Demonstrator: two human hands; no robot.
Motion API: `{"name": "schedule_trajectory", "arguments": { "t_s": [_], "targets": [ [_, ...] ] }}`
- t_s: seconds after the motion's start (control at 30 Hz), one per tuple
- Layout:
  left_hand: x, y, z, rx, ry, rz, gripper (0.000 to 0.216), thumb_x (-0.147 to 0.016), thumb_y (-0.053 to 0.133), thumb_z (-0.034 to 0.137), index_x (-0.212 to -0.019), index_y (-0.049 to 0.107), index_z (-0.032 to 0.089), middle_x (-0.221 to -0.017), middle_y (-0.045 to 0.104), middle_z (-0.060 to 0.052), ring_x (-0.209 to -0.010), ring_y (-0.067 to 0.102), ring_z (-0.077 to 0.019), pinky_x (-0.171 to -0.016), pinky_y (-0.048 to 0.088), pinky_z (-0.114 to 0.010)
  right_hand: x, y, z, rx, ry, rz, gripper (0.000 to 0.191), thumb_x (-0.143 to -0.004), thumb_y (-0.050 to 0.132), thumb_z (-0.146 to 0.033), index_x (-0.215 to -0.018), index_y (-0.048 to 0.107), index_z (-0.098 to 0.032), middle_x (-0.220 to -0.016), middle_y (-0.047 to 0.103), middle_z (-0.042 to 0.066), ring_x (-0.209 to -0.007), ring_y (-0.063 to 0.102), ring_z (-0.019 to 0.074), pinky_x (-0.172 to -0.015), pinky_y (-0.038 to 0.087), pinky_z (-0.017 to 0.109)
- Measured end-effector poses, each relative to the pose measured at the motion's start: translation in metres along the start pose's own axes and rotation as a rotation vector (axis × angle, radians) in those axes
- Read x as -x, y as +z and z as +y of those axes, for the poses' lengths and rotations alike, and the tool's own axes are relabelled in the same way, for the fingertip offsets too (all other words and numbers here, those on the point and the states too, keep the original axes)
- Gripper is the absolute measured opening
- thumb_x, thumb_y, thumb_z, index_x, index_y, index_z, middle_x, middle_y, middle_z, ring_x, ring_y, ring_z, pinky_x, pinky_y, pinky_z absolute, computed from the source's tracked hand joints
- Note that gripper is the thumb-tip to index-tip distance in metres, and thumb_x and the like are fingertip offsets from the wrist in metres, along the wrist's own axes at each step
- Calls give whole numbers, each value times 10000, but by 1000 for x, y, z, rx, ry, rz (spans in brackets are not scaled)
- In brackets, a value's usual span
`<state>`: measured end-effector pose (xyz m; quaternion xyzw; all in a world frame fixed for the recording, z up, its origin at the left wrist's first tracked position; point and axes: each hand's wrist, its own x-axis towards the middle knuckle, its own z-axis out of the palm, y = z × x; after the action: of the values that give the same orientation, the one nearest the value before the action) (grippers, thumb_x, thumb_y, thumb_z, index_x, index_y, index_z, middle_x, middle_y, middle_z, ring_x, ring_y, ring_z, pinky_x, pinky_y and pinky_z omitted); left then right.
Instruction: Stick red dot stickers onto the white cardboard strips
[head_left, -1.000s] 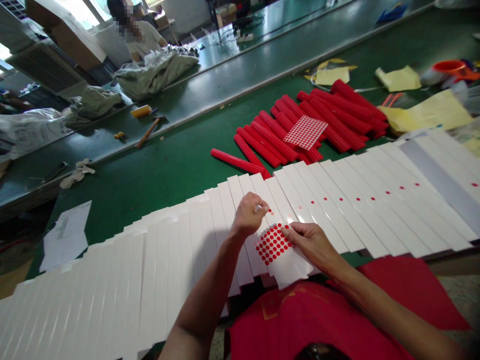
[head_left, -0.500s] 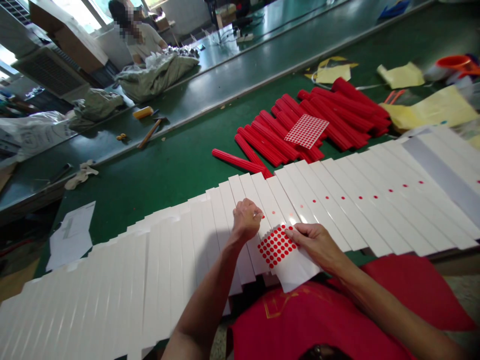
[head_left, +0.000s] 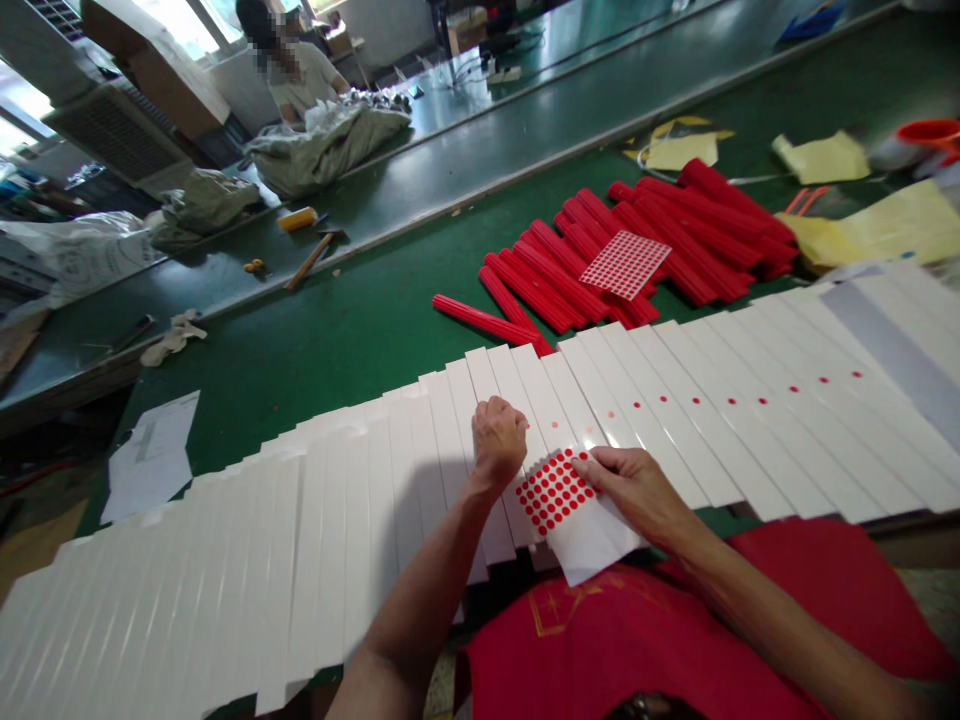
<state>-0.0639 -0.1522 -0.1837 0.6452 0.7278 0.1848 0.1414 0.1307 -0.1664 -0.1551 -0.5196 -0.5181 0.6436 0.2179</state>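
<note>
A long fan of overlapping white strips lies across the green table. Several strips to the right carry a small red dot each. My left hand is curled, fingertips pressed down on a strip, with whatever is under them hidden. My right hand pinches the edge of a white sheet of red dot stickers, which lies on the strips just right of my left hand.
A pile of red sticks with a second sticker sheet on top lies behind the strips. Yellow papers and an orange bowl sit at right. A hammer lies on the far bench, where another person works beside bags.
My left hand has drawn back from the strip it was touching, moving slightly left and down onto the neighbouring strip. The right hand keeps hold of the sticker sheet.
</note>
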Motion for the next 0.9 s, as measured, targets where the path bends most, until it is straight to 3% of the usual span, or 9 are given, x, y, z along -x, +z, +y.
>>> {"name": "schedule_trajectory", "arguments": {
  "t_s": [0.1,0.17,0.3,0.47,0.73,0.9],
  "targets": [
    [2,-5,2,-20,-39,57,127,-821,616,224,-909,690,171,-999,610,-87,-954,503,-233,-829,390,-370,-1,0,-1,10,-4,-1,471,-764,621,-569,-551,439,-191,-513,367,-34,-488,348,102,-435,269,233],
    [3,-10,4,30,-71,52,132,-810,630,239,-895,709,176,-943,622,-78,-918,525,-227,-816,392,-364,-1,0,-3,19,-8,-2,470,-772,608,-574,-554,451,-188,-518,376,-29,-496,356,105,-442,279,235],
    [7,-20,8,378,-20,-162,227,-843,573,303,-719,728,192,-745,613,-26,-727,553,-154,-708,407,-285,-2,1,-5,24,-3,1,450,-769,619,-547,-552,469,-183,-529,394,-22,-513,363,108,-445,285,232],
    [12,-24,15,603,-23,-280,176,-772,645,339,-782,752,200,-794,640,-18,-736,570,-137,-692,419,-253,-3,2,-8,10,10,-22,432,-764,624,-541,-563,507,-178,-520,423,-17,-508,382,113,-443,307,233],
    [9,-29,18,661,-118,-310,107,-739,638,246,-719,702,162,-777,619,-9,-719,552,-116,-685,421,-241,-4,5,-9,37,6,-26,433,-772,605,-553,-583,568,-165,-515,483,-4,-495,426,121,-446,320,238],
    [0,-33,-4,358,-202,-121,115,-774,614,234,-726,697,170,-813,630,-25,-801,561,-152,-757,405,-292,-7,5,-2,49,22,-43,435,-782,592,-547,-581,543,-164,-525,464,-10,-505,415,114,-452,306,233]
  ]
}}
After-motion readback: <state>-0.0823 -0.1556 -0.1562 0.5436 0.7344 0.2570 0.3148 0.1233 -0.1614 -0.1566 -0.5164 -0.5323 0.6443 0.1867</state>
